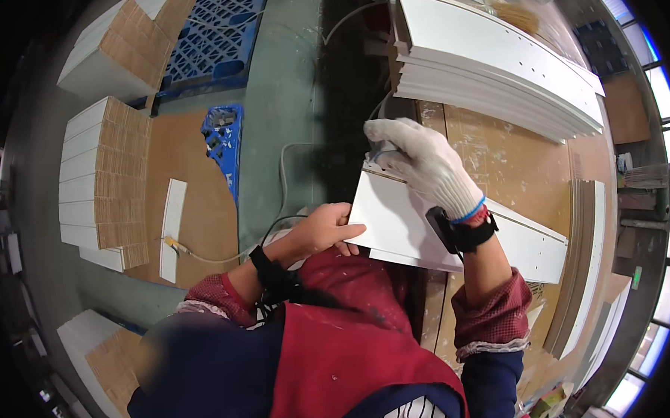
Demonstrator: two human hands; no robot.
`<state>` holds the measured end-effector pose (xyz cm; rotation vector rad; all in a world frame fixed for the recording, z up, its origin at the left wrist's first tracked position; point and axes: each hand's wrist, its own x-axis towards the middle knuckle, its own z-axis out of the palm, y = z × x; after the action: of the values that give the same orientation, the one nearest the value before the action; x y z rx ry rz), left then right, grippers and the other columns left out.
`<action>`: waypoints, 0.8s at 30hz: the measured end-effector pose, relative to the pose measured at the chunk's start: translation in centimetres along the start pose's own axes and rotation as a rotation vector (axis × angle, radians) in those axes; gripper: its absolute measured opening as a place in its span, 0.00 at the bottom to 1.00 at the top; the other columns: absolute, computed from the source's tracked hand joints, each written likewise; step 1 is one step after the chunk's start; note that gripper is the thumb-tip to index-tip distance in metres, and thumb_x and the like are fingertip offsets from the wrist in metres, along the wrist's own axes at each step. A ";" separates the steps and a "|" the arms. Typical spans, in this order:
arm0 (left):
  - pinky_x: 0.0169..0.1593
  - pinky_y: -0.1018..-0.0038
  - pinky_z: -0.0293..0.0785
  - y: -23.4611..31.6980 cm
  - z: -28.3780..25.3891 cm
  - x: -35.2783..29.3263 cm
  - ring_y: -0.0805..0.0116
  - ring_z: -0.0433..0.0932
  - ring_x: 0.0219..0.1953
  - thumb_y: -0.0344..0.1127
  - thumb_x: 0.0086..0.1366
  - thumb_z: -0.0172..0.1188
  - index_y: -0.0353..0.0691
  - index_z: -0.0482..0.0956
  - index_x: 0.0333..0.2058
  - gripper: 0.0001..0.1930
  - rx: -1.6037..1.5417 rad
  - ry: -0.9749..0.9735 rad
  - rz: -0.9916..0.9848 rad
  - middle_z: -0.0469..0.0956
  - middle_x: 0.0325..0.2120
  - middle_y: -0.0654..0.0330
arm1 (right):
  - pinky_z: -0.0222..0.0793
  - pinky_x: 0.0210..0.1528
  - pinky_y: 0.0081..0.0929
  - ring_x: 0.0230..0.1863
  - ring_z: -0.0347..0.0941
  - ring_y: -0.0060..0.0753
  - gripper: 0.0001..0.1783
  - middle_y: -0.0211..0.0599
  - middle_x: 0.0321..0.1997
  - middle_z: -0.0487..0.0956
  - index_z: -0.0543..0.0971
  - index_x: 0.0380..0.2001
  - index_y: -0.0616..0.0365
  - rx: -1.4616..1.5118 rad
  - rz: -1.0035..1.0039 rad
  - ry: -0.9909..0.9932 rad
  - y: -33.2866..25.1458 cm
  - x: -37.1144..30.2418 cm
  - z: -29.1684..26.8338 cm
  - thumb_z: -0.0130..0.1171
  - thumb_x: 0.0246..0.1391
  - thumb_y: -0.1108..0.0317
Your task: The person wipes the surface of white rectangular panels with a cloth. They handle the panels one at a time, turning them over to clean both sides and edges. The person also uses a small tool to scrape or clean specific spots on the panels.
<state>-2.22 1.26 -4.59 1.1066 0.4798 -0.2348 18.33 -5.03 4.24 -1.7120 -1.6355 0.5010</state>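
A long white panel (393, 215) lies slantwise in front of me, one end reaching past the bench edge and a few small holes at the other. My bare left hand (325, 230) grips its left end, thumb on top and fingers underneath. Over the panel's far left corner is my right hand (421, 157), in a white knitted glove with a blue cuff edge. Its fingers are curled together at the panel's end. Something small shows under them, but I cannot make out what it is. Black straps circle both wrists.
White panels (493, 53) are stacked on the wooden bench (489, 139), with a brush (517, 16) behind. More strips (587, 258) stand at right. On the left are panel piles (87, 175), a blue pallet (212, 39), and an air gun (173, 244) on a white strip, its hose trailing toward me.
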 end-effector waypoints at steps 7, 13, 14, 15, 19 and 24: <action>0.27 0.81 0.76 -0.5 -0.2 0.2 0.72 0.78 0.25 0.39 0.64 0.55 0.30 0.72 0.41 0.15 -0.073 -0.030 0.023 0.77 0.28 0.58 | 0.71 0.38 0.39 0.37 0.74 0.49 0.15 0.43 0.34 0.75 0.73 0.42 0.54 -0.084 0.011 -0.106 0.0 2.7 1.0 0.55 0.47 0.74; 0.28 0.79 0.73 -1.3 -0.7 1.1 0.73 0.76 0.25 0.53 0.69 0.43 0.32 0.73 0.40 0.25 -0.258 -0.017 0.061 0.76 0.27 0.59 | 0.71 0.37 0.39 0.36 0.74 0.47 0.15 0.42 0.32 0.75 0.73 0.41 0.53 -0.350 -0.113 0.071 0.0 2.3 1.1 0.55 0.47 0.75; 0.28 0.79 0.73 -1.2 -1.0 1.4 0.73 0.76 0.25 0.56 0.69 0.40 0.33 0.74 0.39 0.27 -0.255 -0.013 0.060 0.76 0.27 0.60 | 0.71 0.38 0.35 0.35 0.74 0.45 0.15 0.41 0.32 0.76 0.74 0.41 0.54 -0.231 -0.026 0.089 -0.2 1.8 0.6 0.55 0.47 0.76; 0.29 0.78 0.72 -1.1 -1.2 1.7 0.74 0.76 0.25 0.58 0.69 0.37 0.33 0.74 0.39 0.30 -0.250 -0.011 0.059 0.76 0.27 0.60 | 0.71 0.38 0.32 0.35 0.75 0.42 0.15 0.40 0.32 0.76 0.74 0.42 0.55 -0.113 0.062 0.110 -0.7 1.2 -0.3 0.55 0.47 0.77; 0.29 0.79 0.70 -0.3 -0.3 1.9 0.76 0.74 0.25 0.58 0.69 0.38 0.33 0.75 0.42 0.30 -0.277 0.001 0.123 0.76 0.28 0.62 | 0.70 0.42 0.20 0.37 0.75 0.25 0.19 0.34 0.37 0.77 0.73 0.48 0.63 0.316 0.439 0.200 -2.5 -3.5 -3.4 0.54 0.50 0.81; 0.45 0.76 0.72 0.2 0.7 2.9 0.72 0.77 0.40 0.42 0.67 0.50 0.29 0.71 0.49 0.21 -0.266 -0.043 0.122 0.77 0.41 0.57 | 0.69 0.48 0.23 0.44 0.73 0.29 0.24 0.39 0.45 0.75 0.72 0.50 0.66 0.591 0.559 0.637 -2.4 -15.3 -5.4 0.58 0.46 0.82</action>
<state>0.59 0.92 -5.62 0.8650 0.3914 -0.0840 18.51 -21.24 6.69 -1.6082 -0.4814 0.5482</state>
